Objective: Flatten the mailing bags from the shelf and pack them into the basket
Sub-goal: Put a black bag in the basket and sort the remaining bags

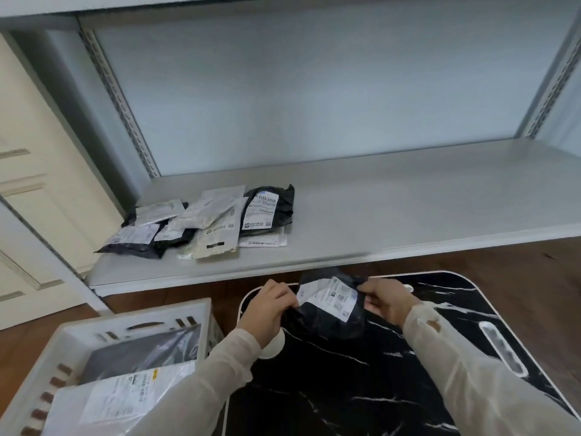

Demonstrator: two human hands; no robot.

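Observation:
A crumpled black mailing bag (330,313) with a white shipping label is held between both hands over the far edge of a black marble-patterned tabletop (361,388). My left hand (267,306) pinches its left side and my right hand (385,302) grips its right side. A pile of several black, grey and white mailing bags (207,220) lies on the left part of the grey shelf (408,209). At lower left stands the white slotted basket (132,322), with flat bags (125,394) lying inside.
The shelf's front edge runs just beyond my hands, and its right part is bare. A cream panelled door (28,184) stands at the left. Dark wooden floor (518,272) shows between shelf and table. A slot handle (503,347) is cut into the tabletop at right.

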